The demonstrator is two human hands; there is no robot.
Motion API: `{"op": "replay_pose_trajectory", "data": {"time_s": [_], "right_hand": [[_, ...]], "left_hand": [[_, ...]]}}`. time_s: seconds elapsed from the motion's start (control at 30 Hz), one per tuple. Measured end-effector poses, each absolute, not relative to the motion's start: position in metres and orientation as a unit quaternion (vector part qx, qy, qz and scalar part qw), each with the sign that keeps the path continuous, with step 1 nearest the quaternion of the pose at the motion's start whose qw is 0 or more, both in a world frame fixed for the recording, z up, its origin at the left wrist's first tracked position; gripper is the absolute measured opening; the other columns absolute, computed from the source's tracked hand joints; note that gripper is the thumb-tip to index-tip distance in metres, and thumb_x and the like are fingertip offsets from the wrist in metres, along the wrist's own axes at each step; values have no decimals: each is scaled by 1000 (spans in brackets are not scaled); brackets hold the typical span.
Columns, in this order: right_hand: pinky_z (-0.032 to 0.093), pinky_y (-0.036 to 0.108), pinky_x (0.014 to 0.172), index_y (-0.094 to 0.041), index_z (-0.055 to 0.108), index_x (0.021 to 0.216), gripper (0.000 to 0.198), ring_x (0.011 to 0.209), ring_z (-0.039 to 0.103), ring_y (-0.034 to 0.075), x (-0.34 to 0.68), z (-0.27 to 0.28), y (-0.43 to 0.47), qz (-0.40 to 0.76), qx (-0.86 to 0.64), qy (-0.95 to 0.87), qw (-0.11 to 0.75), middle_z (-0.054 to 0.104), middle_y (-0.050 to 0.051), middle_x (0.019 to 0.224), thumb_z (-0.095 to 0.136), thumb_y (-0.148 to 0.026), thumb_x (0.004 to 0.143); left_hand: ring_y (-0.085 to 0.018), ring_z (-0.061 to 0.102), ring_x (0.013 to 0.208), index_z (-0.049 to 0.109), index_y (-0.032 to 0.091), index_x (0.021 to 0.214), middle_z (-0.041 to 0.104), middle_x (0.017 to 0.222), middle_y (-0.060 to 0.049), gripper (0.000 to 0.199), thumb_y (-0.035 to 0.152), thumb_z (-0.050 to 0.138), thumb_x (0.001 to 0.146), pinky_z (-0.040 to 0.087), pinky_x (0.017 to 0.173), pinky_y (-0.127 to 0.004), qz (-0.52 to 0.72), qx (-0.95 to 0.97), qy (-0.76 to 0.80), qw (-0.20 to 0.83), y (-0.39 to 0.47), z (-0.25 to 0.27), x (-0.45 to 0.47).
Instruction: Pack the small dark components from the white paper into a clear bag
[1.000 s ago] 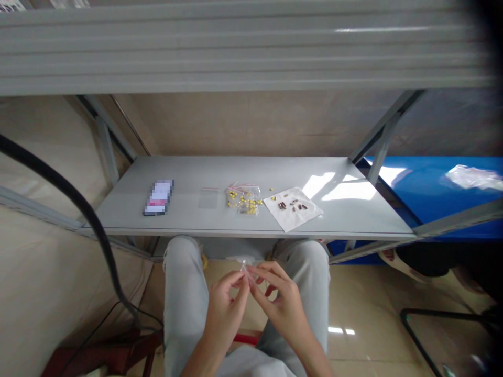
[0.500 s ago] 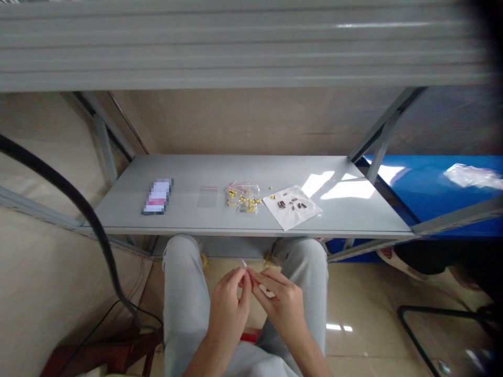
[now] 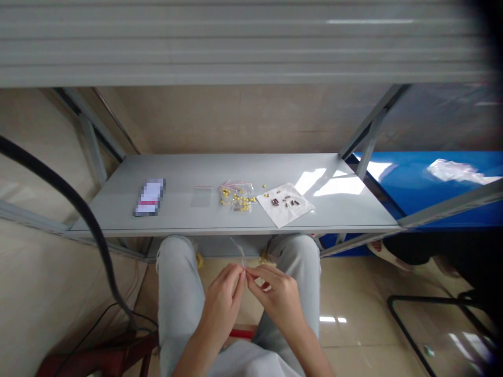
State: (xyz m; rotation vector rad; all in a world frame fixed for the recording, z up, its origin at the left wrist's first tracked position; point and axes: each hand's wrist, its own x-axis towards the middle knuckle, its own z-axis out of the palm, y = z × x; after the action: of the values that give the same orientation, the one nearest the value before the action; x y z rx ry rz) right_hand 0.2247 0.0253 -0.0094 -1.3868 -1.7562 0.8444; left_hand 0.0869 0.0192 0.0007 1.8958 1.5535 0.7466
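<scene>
Between my knees, my left hand (image 3: 225, 288) and my right hand (image 3: 277, 288) meet at the fingertips. Both pinch a thin transparent plastic bag (image 3: 238, 248), seen almost edge-on and poking up beyond the fingers. Whatever it may contain is too small to make out. Past the hands, on the grey shelf, lie several small zip bags (image 3: 242, 189) with yellow bead-like pieces (image 3: 243, 199) in and around them. A flat, see-through zip bag (image 3: 201, 197) rests left of these. Dark brown, shiny small pieces (image 3: 291, 201) are scattered on a white sheet (image 3: 280, 215) at right.
A phone (image 3: 150, 197), blurred out, lies on the left of the grey shelf (image 3: 176, 167). Overhead runs a ribbed grey panel (image 3: 236, 42). A thick black hose (image 3: 94, 220) curves down at left. Beyond the right post is a blue surface (image 3: 412, 193) with crumpled plastic (image 3: 456, 172).
More of the transparent bag now sticks up above my fingertips. My hands stay pinched together, and the whole view has shifted slightly.
</scene>
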Motion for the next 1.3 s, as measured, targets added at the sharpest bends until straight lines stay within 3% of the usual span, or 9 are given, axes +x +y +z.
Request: {"op": "replay_pose_trajectory", "data": {"time_s": [0.23, 0.37, 0.7, 0.83, 0.97, 1.13, 1.3], "right_hand": [[48, 20, 51, -21, 71, 84, 15, 54, 62, 12, 221, -18, 19, 290, -584, -641, 406, 70, 2, 76, 57, -26, 82], [48, 20, 52, -21, 71, 83, 14, 62, 64, 13, 226, -14, 24, 270, -603, -617, 428, 70, 2, 74, 57, -24, 81], [50, 19, 61, -22, 64, 85, 10, 76, 65, 13, 223, -9, 27, 258, -554, -693, 383, 68, 2, 89, 55, -23, 83], [48, 15, 52, -23, 66, 79, 22, 78, 65, 11, 219, -14, 22, 245, -558, -692, 388, 65, 2, 101, 46, -16, 86], [52, 18, 61, -27, 72, 83, 29, 82, 66, 13, 219, -20, 17, 178, -568, -694, 405, 67, 3, 101, 46, -13, 85], [55, 24, 62, -29, 67, 104, 37, 92, 66, 19, 211, -22, 18, 190, -580, -746, 266, 57, 5, 125, 48, -8, 80], [54, 22, 66, -24, 57, 121, 49, 87, 68, 19, 207, -20, 23, 283, -549, -769, 169, 62, 9, 118, 47, -3, 78]], "left_hand": [[-14, 60, 73, 49, 20, 71, 60, 74, 0, 19, 21, 39, 87, 41, 59, -22, 243, 726, 601, 229, 19, 3, 90], [-15, 59, 71, 46, 20, 68, 59, 72, -1, 17, 18, 41, 84, 38, 56, -22, 240, 716, 626, 195, 15, 1, 92], [-17, 58, 79, 49, 19, 69, 57, 77, -3, 18, 19, 39, 84, 43, 67, -26, 244, 693, 628, 256, 20, 7, 93], [-17, 58, 84, 52, 19, 73, 56, 88, -4, 19, 21, 38, 85, 45, 70, -28, 241, 683, 639, 261, 17, 6, 92], [-18, 58, 83, 53, 19, 72, 55, 84, -4, 20, 21, 39, 84, 46, 69, -29, 233, 675, 661, 230, 16, 4, 92], [-18, 57, 79, 52, 19, 64, 54, 77, -4, 20, 15, 42, 81, 48, 69, -31, 248, 691, 651, 193, 19, 6, 95], [-22, 55, 93, 54, 18, 64, 57, 93, -7, 17, 7, 46, 74, 46, 84, -40, 209, 758, 586, 195, 17, 15, 93]]}}
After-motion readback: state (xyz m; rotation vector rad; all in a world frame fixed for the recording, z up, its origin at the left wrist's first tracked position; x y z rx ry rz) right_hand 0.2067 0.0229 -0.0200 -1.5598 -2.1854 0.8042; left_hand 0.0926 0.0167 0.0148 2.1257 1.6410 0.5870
